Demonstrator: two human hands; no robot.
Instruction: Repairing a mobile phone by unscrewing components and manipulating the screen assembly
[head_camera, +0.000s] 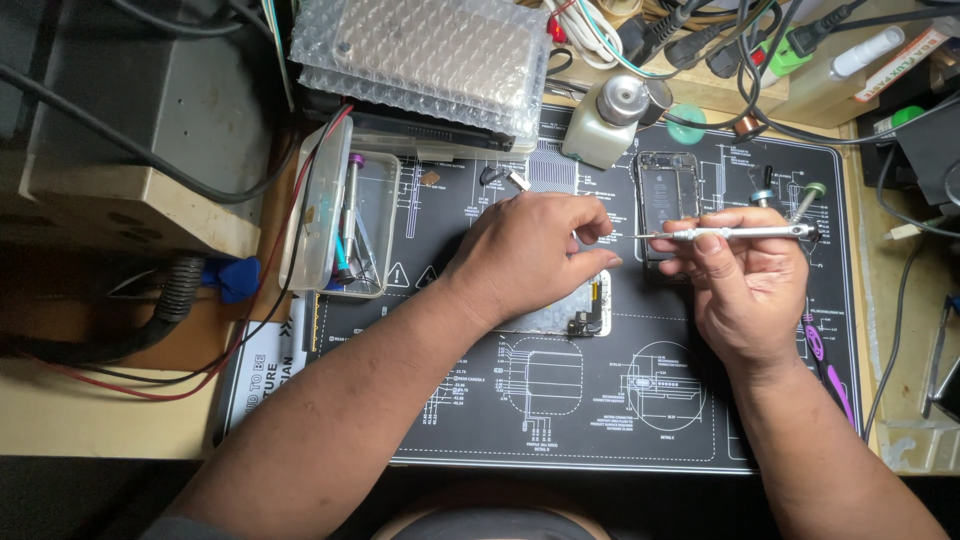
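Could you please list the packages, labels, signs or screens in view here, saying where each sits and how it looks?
Clear bubble-wrap parcel: top centre, rectangular, pale slab inside.
Black rubber work mat: desk centre, printed with white diagrams and a warning triangle.
White detached phone screen panel: on the mat, partly under the left hand.
Red-and-white labelled box: top right corner, narrow, tilted.
White paper sheet with black lettering: under the mat's left edge.

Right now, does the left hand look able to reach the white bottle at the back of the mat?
Probably yes. The left hand lies on the black mat, and the white bottle stands just beyond its fingers, with only bare mat between them. The right hand, holding the screwdriver, is off to the side.
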